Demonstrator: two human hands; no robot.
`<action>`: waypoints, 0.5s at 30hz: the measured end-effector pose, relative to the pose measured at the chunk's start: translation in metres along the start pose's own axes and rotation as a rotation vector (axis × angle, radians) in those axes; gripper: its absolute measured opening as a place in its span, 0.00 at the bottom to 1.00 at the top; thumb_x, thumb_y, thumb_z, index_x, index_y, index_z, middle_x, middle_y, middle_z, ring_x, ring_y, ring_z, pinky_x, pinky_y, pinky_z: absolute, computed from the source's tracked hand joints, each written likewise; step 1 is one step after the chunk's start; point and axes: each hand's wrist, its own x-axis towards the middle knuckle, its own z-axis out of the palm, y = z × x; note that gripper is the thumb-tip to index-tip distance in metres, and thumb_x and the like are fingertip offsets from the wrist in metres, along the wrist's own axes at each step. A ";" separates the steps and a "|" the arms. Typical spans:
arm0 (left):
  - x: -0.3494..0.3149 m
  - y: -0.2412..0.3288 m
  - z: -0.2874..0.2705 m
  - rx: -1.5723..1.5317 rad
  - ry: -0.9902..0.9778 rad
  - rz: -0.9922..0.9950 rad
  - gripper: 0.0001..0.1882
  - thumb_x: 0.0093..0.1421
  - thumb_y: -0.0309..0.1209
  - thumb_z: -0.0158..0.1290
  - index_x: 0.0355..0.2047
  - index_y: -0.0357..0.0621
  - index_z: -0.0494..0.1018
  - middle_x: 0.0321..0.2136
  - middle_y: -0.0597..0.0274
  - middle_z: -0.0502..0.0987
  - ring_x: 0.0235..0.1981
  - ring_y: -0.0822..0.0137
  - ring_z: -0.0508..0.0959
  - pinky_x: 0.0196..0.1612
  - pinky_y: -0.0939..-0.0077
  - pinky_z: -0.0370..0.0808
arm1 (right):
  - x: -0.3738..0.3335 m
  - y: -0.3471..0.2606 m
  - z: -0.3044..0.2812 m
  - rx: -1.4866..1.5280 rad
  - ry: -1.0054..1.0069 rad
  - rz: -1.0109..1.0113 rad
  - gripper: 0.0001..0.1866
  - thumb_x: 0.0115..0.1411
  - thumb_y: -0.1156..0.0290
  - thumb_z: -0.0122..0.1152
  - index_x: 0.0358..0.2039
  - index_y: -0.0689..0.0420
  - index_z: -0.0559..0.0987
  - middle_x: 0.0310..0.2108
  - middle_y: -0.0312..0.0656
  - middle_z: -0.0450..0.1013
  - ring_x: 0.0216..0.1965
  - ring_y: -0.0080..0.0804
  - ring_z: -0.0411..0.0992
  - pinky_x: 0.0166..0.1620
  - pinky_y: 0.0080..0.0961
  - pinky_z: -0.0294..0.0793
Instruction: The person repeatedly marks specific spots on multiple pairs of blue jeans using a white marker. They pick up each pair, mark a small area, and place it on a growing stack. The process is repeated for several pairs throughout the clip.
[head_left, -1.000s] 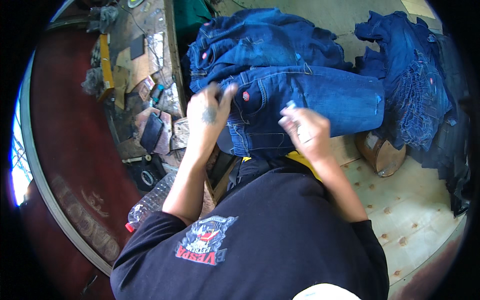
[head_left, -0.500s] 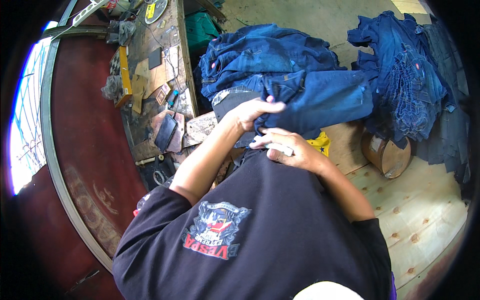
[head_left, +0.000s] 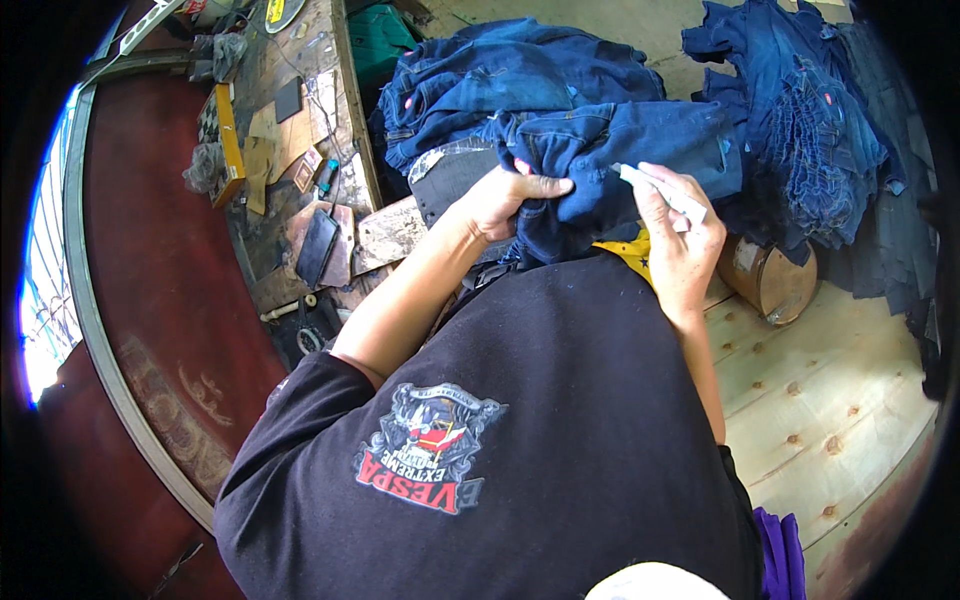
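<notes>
A pair of dark blue jeans [head_left: 675, 135] lies across in front of me, its bunched near end drawn close to my body. My left hand [head_left: 497, 205] is closed on that bunched denim, its thumb lying on top of the cloth. My right hand [head_left: 685, 245] is closed round a slim white pen-like tool [head_left: 690, 208]; its exact kind I cannot make out. The tool's tip points left, close above the denim. Behind the jeans is a heaped stack of denim garments [head_left: 520, 65]. A bit of yellow cloth with dark stars [head_left: 630, 252] shows under the jeans.
At left stands a worn wooden workbench [head_left: 320, 100] with a dark flat case [head_left: 318, 247], a yellow-edged box [head_left: 228, 145] and scraps. More denim [head_left: 830, 170] is piled at right, beside dark grey cloth [head_left: 890, 120]. Below it sits a round wooden drum [head_left: 785, 285] on plywood.
My right hand has moved right and up, away from the left hand, with the white tool now pointing at the denim. My left hand keeps its hold on the jeans. The view has shifted slightly.
</notes>
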 end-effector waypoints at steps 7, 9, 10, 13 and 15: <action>-0.018 -0.004 -0.009 0.022 -0.002 0.042 0.26 0.64 0.19 0.65 0.63 0.37 0.77 0.55 0.53 0.85 0.54 0.58 0.86 0.63 0.56 0.82 | -0.013 0.002 0.020 -0.061 0.170 0.044 0.07 0.67 0.76 0.73 0.44 0.63 0.88 0.39 0.41 0.87 0.32 0.18 0.79 0.32 0.18 0.73; -0.021 -0.007 -0.010 -0.002 -0.022 0.047 0.24 0.65 0.19 0.64 0.62 0.37 0.78 0.53 0.54 0.86 0.51 0.59 0.87 0.59 0.59 0.85 | -0.017 0.005 0.021 -0.060 0.035 -0.069 0.07 0.68 0.77 0.72 0.44 0.64 0.88 0.40 0.40 0.87 0.33 0.18 0.79 0.31 0.18 0.73; -0.023 -0.008 -0.010 -0.003 -0.028 0.045 0.24 0.65 0.19 0.64 0.62 0.37 0.78 0.53 0.54 0.86 0.51 0.59 0.87 0.59 0.59 0.85 | -0.019 0.005 0.021 -0.051 -0.024 -0.138 0.06 0.68 0.77 0.71 0.44 0.64 0.88 0.40 0.40 0.87 0.33 0.18 0.79 0.31 0.17 0.73; -0.025 -0.010 -0.010 -0.025 -0.052 0.038 0.23 0.65 0.19 0.64 0.61 0.37 0.78 0.52 0.53 0.86 0.51 0.59 0.87 0.59 0.60 0.85 | -0.024 0.006 0.023 -0.075 0.106 -0.095 0.07 0.69 0.77 0.71 0.45 0.65 0.87 0.41 0.43 0.86 0.35 0.23 0.81 0.35 0.20 0.78; -0.026 -0.011 -0.011 -0.019 -0.041 0.030 0.23 0.65 0.19 0.64 0.60 0.37 0.79 0.52 0.53 0.86 0.51 0.59 0.87 0.59 0.60 0.85 | -0.028 0.005 0.024 0.053 0.153 -0.037 0.08 0.68 0.76 0.72 0.45 0.65 0.87 0.42 0.46 0.86 0.35 0.25 0.81 0.37 0.23 0.81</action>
